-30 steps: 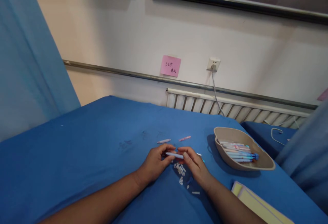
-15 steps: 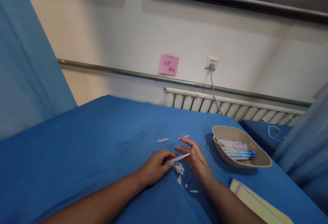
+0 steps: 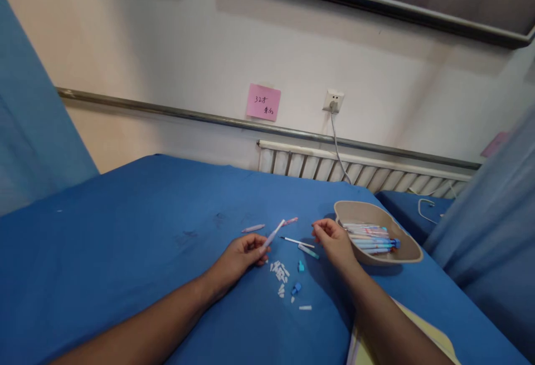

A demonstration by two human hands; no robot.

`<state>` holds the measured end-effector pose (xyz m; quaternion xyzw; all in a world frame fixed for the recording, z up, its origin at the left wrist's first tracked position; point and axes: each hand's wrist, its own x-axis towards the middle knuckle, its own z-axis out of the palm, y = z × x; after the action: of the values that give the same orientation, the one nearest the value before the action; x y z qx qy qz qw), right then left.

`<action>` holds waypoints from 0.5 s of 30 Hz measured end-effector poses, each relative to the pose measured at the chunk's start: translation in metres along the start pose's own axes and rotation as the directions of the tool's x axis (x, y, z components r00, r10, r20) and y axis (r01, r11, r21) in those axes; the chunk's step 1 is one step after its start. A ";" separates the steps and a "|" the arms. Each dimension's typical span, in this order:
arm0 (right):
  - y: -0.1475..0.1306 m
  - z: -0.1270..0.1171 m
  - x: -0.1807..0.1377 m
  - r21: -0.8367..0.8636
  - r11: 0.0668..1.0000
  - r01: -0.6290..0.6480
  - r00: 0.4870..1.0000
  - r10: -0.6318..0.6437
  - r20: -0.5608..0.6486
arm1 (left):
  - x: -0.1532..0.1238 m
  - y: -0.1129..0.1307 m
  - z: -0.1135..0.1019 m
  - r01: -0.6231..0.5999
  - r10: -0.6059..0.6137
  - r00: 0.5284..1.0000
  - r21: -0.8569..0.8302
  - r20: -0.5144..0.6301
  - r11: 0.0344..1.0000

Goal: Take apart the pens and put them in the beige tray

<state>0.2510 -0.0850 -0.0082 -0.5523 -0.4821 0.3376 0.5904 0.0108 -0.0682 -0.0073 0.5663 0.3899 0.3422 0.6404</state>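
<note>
My left hand [image 3: 246,251] is closed around a pale lilac pen barrel [image 3: 272,235], which points up and to the right with a white end. Over the blue cloth, just left of the tray, my right hand [image 3: 334,239] has its fingers pinched together; whether anything is between them is hidden. Between the hands lie a pen refill [image 3: 296,241] with a dark tip and a clear-and-teal pen part [image 3: 308,251]. Behind them are a pink patterned piece [image 3: 290,221] and a lilac pen barrel [image 3: 253,228]. Closer in are several small white pieces [image 3: 280,271].
A beige tray [image 3: 409,251] of several pens [image 3: 370,239] stands at the right. A teal piece [image 3: 301,266], a blue piece [image 3: 296,288] and a white tube [image 3: 305,308] lie in front. Yellow sheets [image 3: 430,331] sit under my right forearm. A radiator [image 3: 301,165] runs behind.
My right hand has moved away from the pen barrel, towards the tray. The barrel in my left hand is tilted more steeply. The refill and teal parts now show, and the view has shifted slightly.
</note>
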 end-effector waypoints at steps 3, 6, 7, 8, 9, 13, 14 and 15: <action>0.013 -0.007 0.006 -0.229 0.972 0.052 0.997 -0.036 0.075 | 0.003 0.000 -0.004 0.034 -0.034 0.999 -0.024 -0.008 0.999; 0.017 -0.009 0.003 -0.404 0.907 0.118 0.983 -0.050 0.176 | 0.004 -0.001 -0.005 0.050 -0.051 0.999 -0.047 -0.014 0.998; 0.016 -0.009 0.001 -0.448 0.881 0.148 0.975 -0.055 0.214 | 0.004 -0.001 -0.005 0.052 -0.053 0.998 -0.049 -0.015 0.997; 0.015 -0.009 0.000 -0.493 0.850 0.185 0.965 -0.062 0.254 | 0.004 -0.001 -0.005 0.054 -0.054 0.998 -0.047 -0.015 0.997; 0.013 -0.009 -0.003 -0.537 0.813 0.224 0.953 -0.069 0.294 | 0.004 0.000 -0.004 0.054 -0.055 0.998 -0.043 -0.014 0.998; 0.002 -0.008 -0.011 -0.681 0.648 0.341 0.911 -0.050 0.409 | 0.003 0.002 -0.003 0.052 -0.052 0.998 -0.019 -0.019 0.998; 0.000 -0.007 -0.013 -0.700 0.617 0.359 0.903 -0.041 0.427 | 0.003 0.002 -0.003 0.052 -0.052 0.998 -0.018 -0.021 0.999; -0.002 -0.007 -0.014 -0.711 0.595 0.374 0.897 -0.037 0.441 | 0.002 0.003 -0.003 0.052 -0.052 0.998 -0.016 -0.022 0.999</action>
<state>0.2530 -0.1013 -0.0081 -0.6154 -0.7466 0.1223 0.2211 0.0097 -0.0646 -0.0052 0.5471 0.4090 0.3349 0.6490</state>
